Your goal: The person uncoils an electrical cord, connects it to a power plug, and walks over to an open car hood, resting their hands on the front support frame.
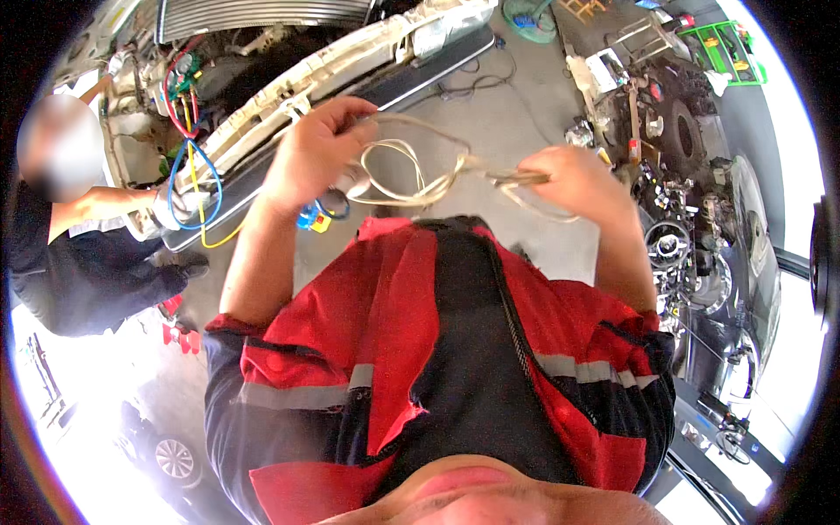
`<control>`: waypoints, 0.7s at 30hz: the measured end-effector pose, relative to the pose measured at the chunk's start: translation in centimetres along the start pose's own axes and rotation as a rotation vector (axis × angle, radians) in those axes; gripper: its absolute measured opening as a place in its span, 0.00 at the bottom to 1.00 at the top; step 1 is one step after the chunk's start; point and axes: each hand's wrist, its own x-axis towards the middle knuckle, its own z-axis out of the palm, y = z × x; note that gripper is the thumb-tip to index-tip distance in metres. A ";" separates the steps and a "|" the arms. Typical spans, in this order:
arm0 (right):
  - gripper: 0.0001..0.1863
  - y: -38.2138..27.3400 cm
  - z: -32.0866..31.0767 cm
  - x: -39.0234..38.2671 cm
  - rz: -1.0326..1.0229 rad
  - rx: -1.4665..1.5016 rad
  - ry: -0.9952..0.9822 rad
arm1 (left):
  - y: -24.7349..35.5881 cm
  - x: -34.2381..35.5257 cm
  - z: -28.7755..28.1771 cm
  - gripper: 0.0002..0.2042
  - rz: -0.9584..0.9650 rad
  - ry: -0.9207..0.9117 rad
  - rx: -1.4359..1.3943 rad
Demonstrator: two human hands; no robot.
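A whitish cable [411, 179], looped and partly tangled, stretches between my two hands in front of my chest. My left hand [324, 144] pinches one side of it, thumb against fingers, close to the car's front end. At the other side my right hand [573, 179] is closed round a bunch of the strands, and a loose loop hangs below it. A pale rounded piece [353, 181] sits just under my left hand; its kind I cannot make out. Beside my left wrist is a blue and yellow object [315, 216], partly hidden.
A car's exposed front beam [324, 66] runs along the upper left. Red, blue and yellow gauge hoses [188, 144] hang there, next to a co-worker's arm [109, 206]. Car parts [669, 245] crowd the right side. A dark cord [477, 85] lies on the floor.
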 end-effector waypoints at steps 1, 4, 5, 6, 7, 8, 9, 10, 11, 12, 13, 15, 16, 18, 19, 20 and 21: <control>0.17 0.0 -0.7 -1.6 -0.017 0.011 0.058 | 0.8 -1.1 0.3 0.12 0.030 0.060 0.014; 0.16 2.1 -3.1 -0.8 -0.057 0.018 0.202 | 1.0 1.8 -3.3 0.10 0.011 0.144 0.053; 0.17 3.0 -3.9 -1.2 -0.087 0.019 0.233 | 1.1 1.6 -3.6 0.10 -0.029 0.162 0.093; 0.17 3.2 -5.2 -1.6 -0.094 0.020 0.232 | 0.8 1.3 -4.2 0.10 -0.010 0.239 0.042; 0.18 3.4 -6.6 -2.2 -0.038 0.062 0.225 | 1.1 1.0 -5.4 0.10 -0.015 0.264 0.104; 0.18 4.1 -7.6 -2.6 0.015 0.103 0.218 | 1.0 0.7 -6.6 0.10 -0.060 0.307 0.129; 0.17 5.3 -8.0 -2.8 -0.004 0.188 0.279 | 0.8 0.8 -7.9 0.10 -0.097 0.345 0.156; 0.16 6.6 -8.2 -3.5 0.043 0.174 0.329 | 0.2 0.9 -8.9 0.11 -0.101 0.402 0.186; 0.15 8.2 -8.4 -4.1 0.089 0.160 0.379 | -0.2 0.9 -9.8 0.11 -0.105 0.460 0.217; 0.14 10.0 -7.8 -4.8 0.154 0.148 0.457 | -0.4 0.7 -10.8 0.12 -0.112 0.497 0.313; 0.13 12.2 -7.9 -6.0 0.216 0.126 0.522 | -0.7 0.0 -11.1 0.12 -0.185 0.549 0.288; 0.13 16.7 -7.6 -8.0 0.366 0.253 0.571 | -0.1 -0.7 -12.5 0.12 -0.301 0.702 0.444; 0.13 19.5 -6.9 -8.7 0.449 0.224 0.617 | -1.1 -1.4 -14.3 0.13 -0.246 0.741 0.374; 0.14 24.2 -5.9 -10.5 0.537 0.190 0.661 | -1.7 -2.2 -16.1 0.14 -0.265 0.878 0.420; 0.14 26.1 -5.4 -11.6 0.639 0.070 0.615 | -1.5 -2.8 -16.7 0.16 -0.175 0.905 0.528; 0.14 28.1 -4.8 -12.7 0.733 -0.050 0.567 | -2.5 -3.7 -19.0 0.16 -0.151 0.924 0.490; 0.14 31.1 -4.0 -13.8 0.793 -0.071 0.513 | -1.5 -4.5 -19.8 0.16 -0.157 0.958 0.474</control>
